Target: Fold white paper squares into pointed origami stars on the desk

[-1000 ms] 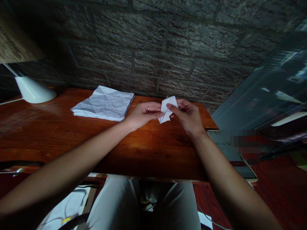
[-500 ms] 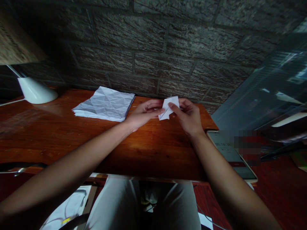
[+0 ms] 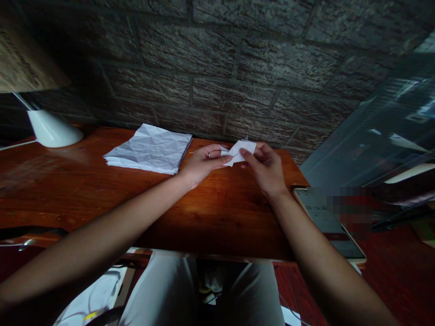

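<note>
Paper [image 3: 237, 150], small, white, folded into an angular shape, is up in both hands over the far right part of the wooden desk [image 3: 217, 222], close to the brick wall [image 3: 210, 59]. Can't tell from here if its lower edge touches the wood.

Left hand [image 3: 204, 164]: pinching the left end, thumb lying along the lower left edge, ring [image 3: 209, 155] on one finger. Right hand [image 3: 268, 168]: grasping the right end, thumb flat on the face, fingers tucked behind, mostly hidden. Thin points stick up at the top right of the fold. Exact layers too small to read.

To the left of the left hand, just beside it: stack of creased white sheets [image 3: 149, 147], top one covered in a grid of fold lines. Lamp [image 3: 54, 130] with white base well off at the far left. Phone [image 3: 311, 202] lies past the right forearm, screen lit, partly behind the arm.
</note>
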Action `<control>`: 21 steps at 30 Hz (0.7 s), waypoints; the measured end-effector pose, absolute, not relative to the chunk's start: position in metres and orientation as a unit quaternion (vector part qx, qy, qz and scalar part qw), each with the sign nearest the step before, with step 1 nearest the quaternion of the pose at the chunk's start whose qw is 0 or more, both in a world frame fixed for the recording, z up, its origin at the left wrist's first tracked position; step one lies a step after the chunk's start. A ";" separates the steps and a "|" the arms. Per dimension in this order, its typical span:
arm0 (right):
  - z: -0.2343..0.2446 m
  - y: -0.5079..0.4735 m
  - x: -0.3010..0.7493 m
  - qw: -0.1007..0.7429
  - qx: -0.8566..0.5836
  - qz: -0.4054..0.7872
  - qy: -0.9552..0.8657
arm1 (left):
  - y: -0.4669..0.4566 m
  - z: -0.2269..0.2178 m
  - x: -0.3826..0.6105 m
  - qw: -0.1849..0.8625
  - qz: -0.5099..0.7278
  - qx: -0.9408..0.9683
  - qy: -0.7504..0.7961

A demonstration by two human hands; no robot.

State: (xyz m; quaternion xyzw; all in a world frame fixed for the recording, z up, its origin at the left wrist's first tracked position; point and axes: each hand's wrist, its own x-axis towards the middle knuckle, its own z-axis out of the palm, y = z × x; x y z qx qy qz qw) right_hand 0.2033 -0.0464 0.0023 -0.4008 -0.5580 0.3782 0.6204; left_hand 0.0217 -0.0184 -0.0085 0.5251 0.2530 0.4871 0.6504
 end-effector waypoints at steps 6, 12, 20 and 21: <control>0.003 -0.047 0.202 0.624 -0.402 0.385 -0.549 | -0.020 -0.010 0.023 0.607 0.519 0.534 0.279; 0.002 -0.047 0.202 0.617 -0.421 0.373 -0.551 | -0.023 -0.005 0.021 0.613 0.506 0.509 0.330; 0.003 -0.047 0.202 0.618 -0.418 0.399 -0.533 | -0.024 -0.003 0.022 0.623 0.516 0.488 0.326; 0.004 -0.047 0.202 0.618 -0.413 0.403 -0.534 | -0.024 -0.003 0.022 0.627 0.516 0.485 0.322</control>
